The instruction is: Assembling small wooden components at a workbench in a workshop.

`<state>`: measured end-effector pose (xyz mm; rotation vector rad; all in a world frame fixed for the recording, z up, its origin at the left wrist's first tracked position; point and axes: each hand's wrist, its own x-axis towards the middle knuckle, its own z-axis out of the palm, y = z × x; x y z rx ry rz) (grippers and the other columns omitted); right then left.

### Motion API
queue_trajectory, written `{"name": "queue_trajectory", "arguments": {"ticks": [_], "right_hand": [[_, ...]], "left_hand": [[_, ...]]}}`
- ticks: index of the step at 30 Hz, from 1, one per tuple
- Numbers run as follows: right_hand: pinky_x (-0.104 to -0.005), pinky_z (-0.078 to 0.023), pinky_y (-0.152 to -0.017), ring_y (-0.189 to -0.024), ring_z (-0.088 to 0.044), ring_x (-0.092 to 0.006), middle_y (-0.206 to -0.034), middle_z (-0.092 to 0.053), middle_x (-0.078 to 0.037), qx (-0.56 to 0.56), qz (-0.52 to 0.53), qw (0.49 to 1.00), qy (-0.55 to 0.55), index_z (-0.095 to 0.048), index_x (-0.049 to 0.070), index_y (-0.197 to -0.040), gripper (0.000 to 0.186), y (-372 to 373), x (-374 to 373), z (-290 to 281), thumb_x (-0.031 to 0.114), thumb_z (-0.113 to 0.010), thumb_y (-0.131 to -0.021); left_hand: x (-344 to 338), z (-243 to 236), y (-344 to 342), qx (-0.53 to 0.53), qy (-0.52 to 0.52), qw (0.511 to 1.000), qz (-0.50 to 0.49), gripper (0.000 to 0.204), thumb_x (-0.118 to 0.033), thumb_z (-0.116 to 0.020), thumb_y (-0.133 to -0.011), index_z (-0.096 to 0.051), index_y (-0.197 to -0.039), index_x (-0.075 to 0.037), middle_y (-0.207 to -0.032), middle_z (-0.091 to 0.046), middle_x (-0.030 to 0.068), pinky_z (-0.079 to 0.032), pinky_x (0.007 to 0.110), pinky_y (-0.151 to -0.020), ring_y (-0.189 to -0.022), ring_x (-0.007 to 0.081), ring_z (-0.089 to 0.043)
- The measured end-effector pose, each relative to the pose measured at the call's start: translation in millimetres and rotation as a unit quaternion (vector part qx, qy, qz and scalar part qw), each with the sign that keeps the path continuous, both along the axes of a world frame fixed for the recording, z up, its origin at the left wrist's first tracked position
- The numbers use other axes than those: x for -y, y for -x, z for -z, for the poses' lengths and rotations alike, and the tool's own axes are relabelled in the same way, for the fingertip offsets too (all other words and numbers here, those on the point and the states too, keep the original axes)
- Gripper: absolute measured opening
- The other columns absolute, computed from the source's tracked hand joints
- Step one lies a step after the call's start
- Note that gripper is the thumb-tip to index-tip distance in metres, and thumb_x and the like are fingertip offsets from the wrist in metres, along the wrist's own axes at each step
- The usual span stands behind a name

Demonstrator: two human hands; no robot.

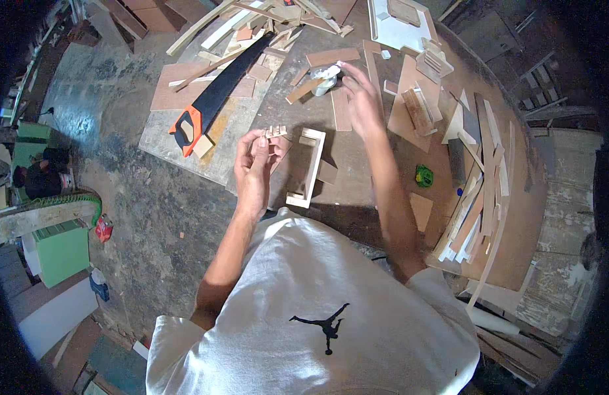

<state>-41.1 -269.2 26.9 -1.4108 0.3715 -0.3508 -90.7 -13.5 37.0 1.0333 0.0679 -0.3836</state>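
1. Left arm: raised from the lower edge, bent at the elbow, hand [255,161] held up in front of the chest at the near edge of the work surface [275,99].
2. Right arm: stretched farther forward, over the work surface; hand [363,102] set beyond and to the right of the left one, fingers pointed at a small pale container [327,85].
3. Left grip: fingers curled, thumb and fingertips closed on a small notched wooden piece [274,131]. Piece is held up above the surface, left of a pale U-shaped wooden frame [313,168], which is touched by neither hand.
4. Right grip: hand partly open, index extended, other fingers loosely bent. Fingertips are placed right by white material [332,70] at the container's top. Whether anything is pinched, or contact is made, cannot be told.
5. A flat wooden strip [301,91] is seen at the container's left side; whether it is rested on the rim is unclear.
6. Handsaw [228,85] with orange-and-black handle is laid on the left; green tape measure [423,176] is placed right of the right forearm.
7. Hidden: left fingertips behind the piece, partly; container's contents not made out. Upper arms covered by the white shirt [271,316]; scrap wood at the top edge is cut off.
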Motion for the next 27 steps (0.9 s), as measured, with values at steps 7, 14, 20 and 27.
{"name": "queue_trajectory", "arguments": {"ticks": [7, 14, 20, 27], "right_hand": [[-0.0381, -0.031, -0.110, -0.131, -0.041, -0.0211, -0.139, -0.047, -0.010, 0.112, -0.044, 0.991, -0.055, -0.064, 0.005, -0.123, 0.033, 76.5, -62.0, -66.7, 0.006, -0.056, -0.091], [-0.0430, -0.030, -0.110, -0.132, -0.039, -0.0293, -0.144, -0.039, -0.018, 0.155, -0.019, 0.940, 0.304, -0.070, 0.009, -0.116, 0.027, 101.7, -84.8, -78.8, 0.011, -0.055, -0.093], [-0.0415, -0.034, -0.105, -0.130, -0.040, -0.0300, -0.144, -0.039, -0.017, 0.155, -0.016, 0.942, 0.299, -0.070, 0.012, -0.117, 0.029, 104.2, -91.1, -77.2, 0.009, -0.054, -0.093], [-0.0416, -0.035, -0.103, -0.131, -0.039, -0.0307, -0.145, -0.038, -0.017, 0.134, 0.007, 0.921, 0.366, -0.071, 0.015, -0.118, 0.037, 107.4, -98.7, -83.7, 0.003, -0.055, -0.087]], "left_hand": [[12.9, -33.4, -0.5, -0.041, 0.088, 0.995, 0.015, 0.025, -0.018, -0.056, -0.100, -0.053, -0.123, -0.009, -0.104, -0.061, 0.0031, -0.047, 0.028, -0.083, -0.089, 0.0116, -0.058], [17.9, -52.0, 5.8, -0.056, 0.151, 0.986, 0.034, 0.024, -0.014, -0.054, -0.101, -0.053, -0.124, -0.007, -0.103, -0.060, 0.0046, -0.047, 0.028, -0.081, -0.088, 0.0121, -0.057], [17.8, -53.7, 8.4, -0.050, 0.160, 0.985, 0.040, 0.024, -0.013, -0.054, -0.101, -0.053, -0.124, -0.006, -0.103, -0.061, 0.0048, -0.047, 0.028, -0.081, -0.089, 0.0123, -0.056], [17.8, -54.4, 9.9, -0.059, 0.155, 0.986, 0.031, 0.024, -0.013, -0.054, -0.100, -0.053, -0.124, -0.006, -0.103, -0.061, 0.0052, -0.047, 0.028, -0.081, -0.088, 0.0121, -0.057]]}}
